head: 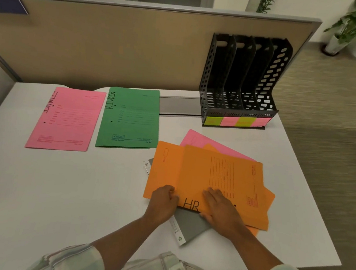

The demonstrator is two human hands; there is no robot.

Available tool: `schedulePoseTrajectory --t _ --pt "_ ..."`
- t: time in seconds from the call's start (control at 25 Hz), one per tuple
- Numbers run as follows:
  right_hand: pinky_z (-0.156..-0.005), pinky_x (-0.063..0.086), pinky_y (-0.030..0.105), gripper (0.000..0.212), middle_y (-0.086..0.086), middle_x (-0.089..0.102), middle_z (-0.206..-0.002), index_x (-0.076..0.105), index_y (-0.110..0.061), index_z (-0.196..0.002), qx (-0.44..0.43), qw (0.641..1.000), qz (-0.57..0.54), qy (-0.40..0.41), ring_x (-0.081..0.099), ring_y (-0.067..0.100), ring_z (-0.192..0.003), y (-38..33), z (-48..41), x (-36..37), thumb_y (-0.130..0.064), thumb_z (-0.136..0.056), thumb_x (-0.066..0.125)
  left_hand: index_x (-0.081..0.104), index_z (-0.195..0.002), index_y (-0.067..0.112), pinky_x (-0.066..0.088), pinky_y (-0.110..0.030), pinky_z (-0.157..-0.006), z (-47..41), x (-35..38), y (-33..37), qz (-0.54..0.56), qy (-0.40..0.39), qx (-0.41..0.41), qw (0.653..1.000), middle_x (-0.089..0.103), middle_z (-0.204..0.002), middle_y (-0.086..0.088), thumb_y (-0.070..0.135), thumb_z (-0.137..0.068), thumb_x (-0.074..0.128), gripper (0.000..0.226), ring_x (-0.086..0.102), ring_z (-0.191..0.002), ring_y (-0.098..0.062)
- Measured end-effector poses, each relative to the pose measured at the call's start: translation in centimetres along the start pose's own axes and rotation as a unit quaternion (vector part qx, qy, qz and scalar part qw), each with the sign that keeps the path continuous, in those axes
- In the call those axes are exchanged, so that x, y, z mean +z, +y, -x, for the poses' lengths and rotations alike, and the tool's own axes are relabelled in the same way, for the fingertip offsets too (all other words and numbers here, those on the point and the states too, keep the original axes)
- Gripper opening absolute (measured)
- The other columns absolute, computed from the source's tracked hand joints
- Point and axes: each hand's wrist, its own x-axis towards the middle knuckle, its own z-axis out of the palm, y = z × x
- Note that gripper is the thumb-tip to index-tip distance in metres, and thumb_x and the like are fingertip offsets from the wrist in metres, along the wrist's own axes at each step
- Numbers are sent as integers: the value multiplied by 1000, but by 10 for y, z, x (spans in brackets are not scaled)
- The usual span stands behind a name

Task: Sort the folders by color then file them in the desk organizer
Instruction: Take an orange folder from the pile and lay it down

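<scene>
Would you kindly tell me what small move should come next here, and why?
Probably lift the orange HR folder off the pile and lay it on the desk beside the green ADMIN folder. Both the left hand and right hand are on it, and the pink FINANCE folder and the green one already lie singly, while orange has no place yet.
</scene>
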Motion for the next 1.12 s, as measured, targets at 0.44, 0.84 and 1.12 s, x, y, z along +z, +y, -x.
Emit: schedulePoseTrajectory --t 0.44,0.84,1.12 --pt "-85 60 45 67 14 58 -146 42 -14 -151 -45 991 127 11 64 36 -123 -6 4 -14 -43 -95 65 59 -93 8 41 -37 -73 -3 -6 42 275 1 -200 940 59 -92 -16 13 -95 62 6 53 -84 -29" --pt "-65 61 40 50 10 73 -126 65 -11 -131 -64 974 138 168 75 26 -95 -22 3 -38 -36 -89 76 72 -105 5 58 -45 -82 -4 -21 56 405 37 -134 904 72 -93 -20 10 -97 64 12 66 -84 -32" --pt "-50 59 33 36 7 78 -101 71 -7 -117 -30 955 40 292 76 21 -77 -49 0 -81 -13 -83 82 66 -126 8 65 -45 -89 -8 -39 62 557 26 -42 829 77 -107 -18 1 -102 57 27 79 -97 -34"
